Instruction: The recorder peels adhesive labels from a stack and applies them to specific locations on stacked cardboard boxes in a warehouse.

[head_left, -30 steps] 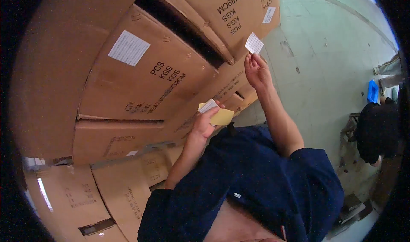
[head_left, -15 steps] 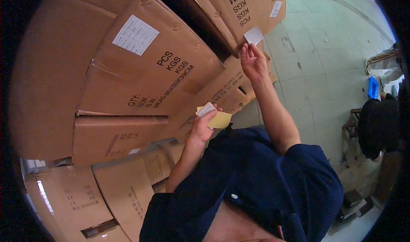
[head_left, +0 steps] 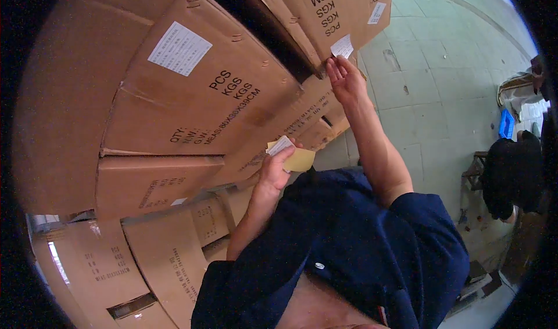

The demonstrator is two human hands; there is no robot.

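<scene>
Brown corrugated cardboard fills most of the view: a stack of large cartons (head_left: 192,96) with black printing and a white label (head_left: 179,48) on the nearest face. Everything else is best placed from that stack.

At the stack's upper right, the right hand (head_left: 347,80) reaches up to the lower corner of a higher carton (head_left: 343,9). Its fingers are stretched out and close together, the tips pressing a small white sticker (head_left: 342,46) flat against the cardboard. A second small white label (head_left: 376,13) sits on the same carton, a little above and to the right of the sticker.

Below the stack's front face, near its lower right edge, the left hand (head_left: 274,169) is curled, thumb and fingers pinching a yellowish backing sheet (head_left: 300,160) with a white sticker (head_left: 281,145) on top of it. The sheet is clear of the cartons, held just in front of them.

Under both arms is the person's dark blue shirt (head_left: 360,253). To the right of the stack lies a pale tiled floor (head_left: 442,96), and far right stand a blue crate (head_left: 505,123) and a dark bundle (head_left: 511,172).
</scene>
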